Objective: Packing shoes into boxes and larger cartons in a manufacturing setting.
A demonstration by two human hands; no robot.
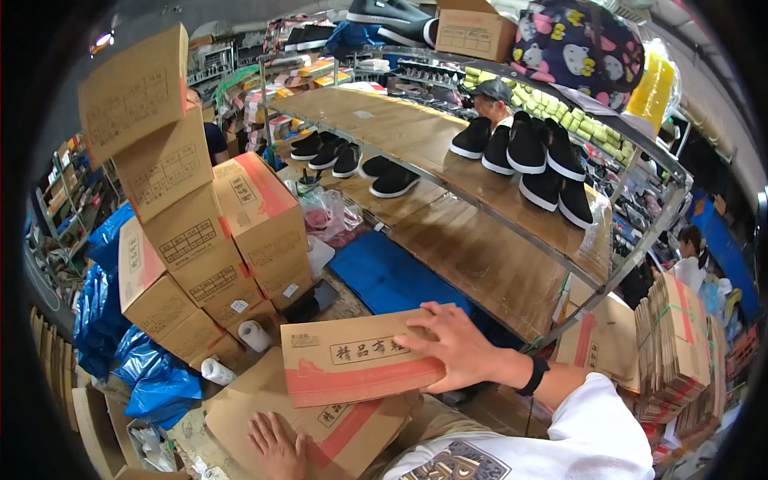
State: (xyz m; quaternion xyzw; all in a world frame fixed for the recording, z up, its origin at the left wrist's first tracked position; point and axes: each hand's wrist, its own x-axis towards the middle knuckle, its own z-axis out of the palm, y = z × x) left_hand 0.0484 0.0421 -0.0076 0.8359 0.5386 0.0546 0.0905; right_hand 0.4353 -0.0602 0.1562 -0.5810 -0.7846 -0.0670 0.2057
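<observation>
A brown cardboard box panel with a red band [352, 358] lies across the front, tilted, above another piece. My right hand [456, 346] grips its right end, fingers over the far edge and face and thumb near the lower corner. Beneath it is a second brown cardboard piece with a red stripe [236, 404], resting close to my body. My left hand [276, 448] lies on that lower piece with its fingers spread. Whether the upper piece is a folded box or a loose flap, I cannot tell.
Stacked cardboard boxes [192, 240] rise at the left, beside blue plastic bags [152, 384]. White rolls [216, 371] stand near them. Black shoes [552, 148] line a wooden rack [400, 136] ahead. Bundled flat cartons [680, 344] are at right. Other people are behind the rack.
</observation>
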